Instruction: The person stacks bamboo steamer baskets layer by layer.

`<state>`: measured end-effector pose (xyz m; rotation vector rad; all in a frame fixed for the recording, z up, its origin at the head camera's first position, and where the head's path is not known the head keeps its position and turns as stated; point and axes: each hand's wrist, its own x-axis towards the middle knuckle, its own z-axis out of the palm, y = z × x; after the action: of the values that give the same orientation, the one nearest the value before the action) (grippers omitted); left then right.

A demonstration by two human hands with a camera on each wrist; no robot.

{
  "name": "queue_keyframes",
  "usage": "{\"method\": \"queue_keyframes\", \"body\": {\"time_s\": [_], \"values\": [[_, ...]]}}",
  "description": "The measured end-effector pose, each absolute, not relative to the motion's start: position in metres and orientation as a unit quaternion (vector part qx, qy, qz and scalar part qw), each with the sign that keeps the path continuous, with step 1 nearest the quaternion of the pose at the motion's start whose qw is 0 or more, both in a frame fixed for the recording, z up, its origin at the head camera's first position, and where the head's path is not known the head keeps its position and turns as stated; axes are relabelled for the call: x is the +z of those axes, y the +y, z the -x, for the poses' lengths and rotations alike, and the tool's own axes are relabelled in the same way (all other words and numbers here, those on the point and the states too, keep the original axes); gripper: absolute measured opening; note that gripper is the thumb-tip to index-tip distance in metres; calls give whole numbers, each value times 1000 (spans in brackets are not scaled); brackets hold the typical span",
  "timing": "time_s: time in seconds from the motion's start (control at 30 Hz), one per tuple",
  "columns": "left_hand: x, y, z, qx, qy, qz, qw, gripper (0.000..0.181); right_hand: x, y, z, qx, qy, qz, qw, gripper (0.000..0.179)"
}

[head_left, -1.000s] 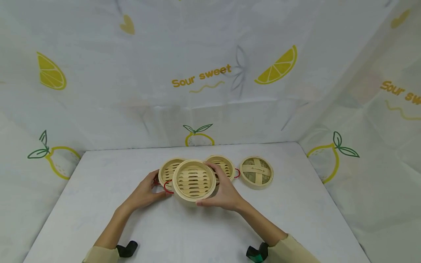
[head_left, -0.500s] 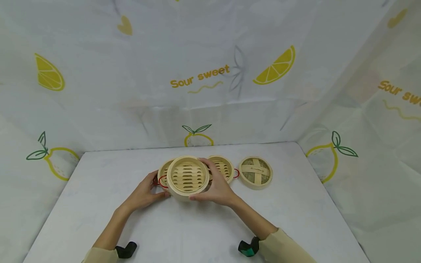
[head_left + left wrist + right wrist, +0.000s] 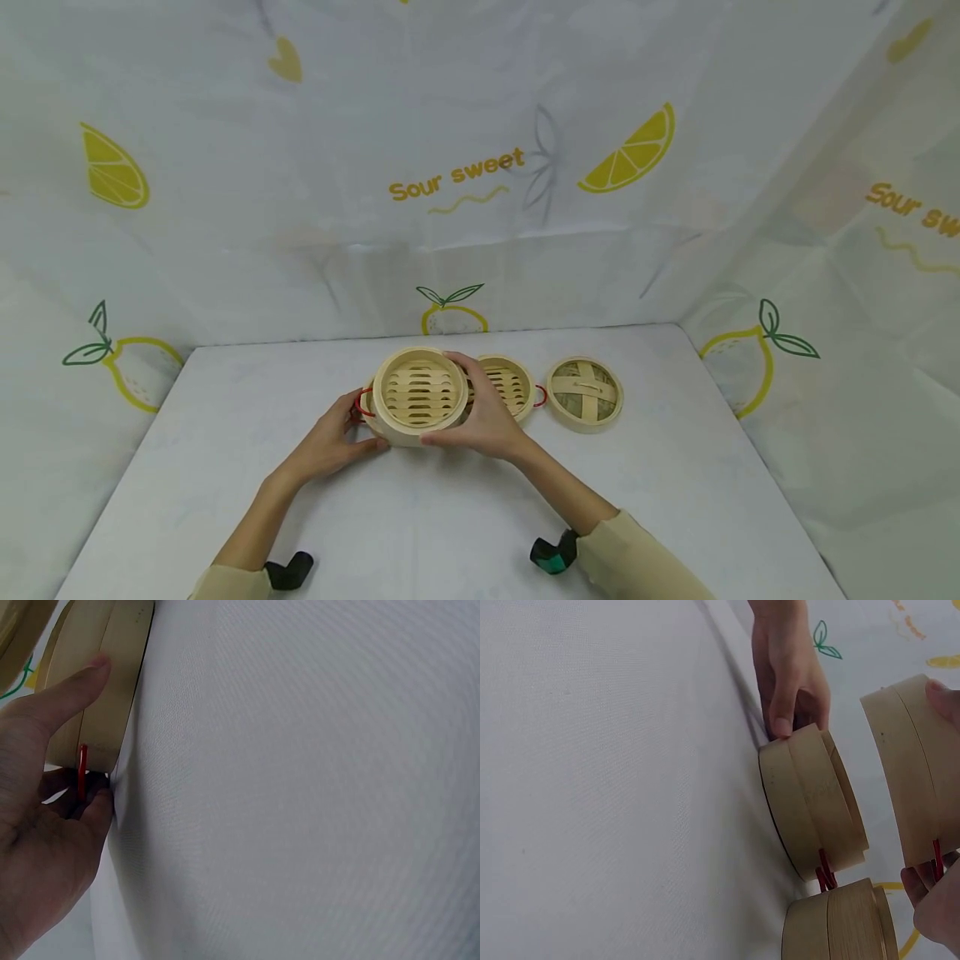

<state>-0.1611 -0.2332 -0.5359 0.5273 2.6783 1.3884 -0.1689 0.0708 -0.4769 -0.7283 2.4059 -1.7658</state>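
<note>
My right hand (image 3: 483,421) grips a round bamboo steamer basket (image 3: 420,396) by its right side, fingers at the far rim and thumb at the near wall. Slats cross its inside, and a red handle sticks out at its left. In the right wrist view this held basket (image 3: 911,769) hangs apart from a lower steamer basket (image 3: 810,802) that stands on the table. The left hand (image 3: 330,442) holds that lower basket at its left side, thumb on the wall (image 3: 109,697), fingers near its red handle (image 3: 82,772). From the head view, the held basket hides most of the lower one.
Another slatted steamer basket (image 3: 510,385) with a red handle stands to the right, close beside the lower one. Further right lies a round woven bamboo lid (image 3: 585,394). The white table (image 3: 420,533) meets a printed cloth backdrop (image 3: 300,275) at the rear.
My right hand has carried its steamer basket left and away from me, until it is over the lower basket in the head view. The left hand stays in place.
</note>
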Motion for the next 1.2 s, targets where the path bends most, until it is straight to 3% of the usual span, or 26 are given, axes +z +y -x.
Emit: {"method": "queue_keyframes", "body": {"time_s": [0.37, 0.67, 1.2], "values": [[-531, -231, 158, 433, 887, -150, 56, 95, -478, 66, 175, -574, 781, 243, 41, 120], [-530, -233, 160, 442, 877, -186, 31, 89, -479, 55, 179, -556, 795, 239, 33, 118], [-533, -233, 160, 431, 883, -185, 15, 95, -483, 41, 185, -566, 789, 231, 55, 118]]}}
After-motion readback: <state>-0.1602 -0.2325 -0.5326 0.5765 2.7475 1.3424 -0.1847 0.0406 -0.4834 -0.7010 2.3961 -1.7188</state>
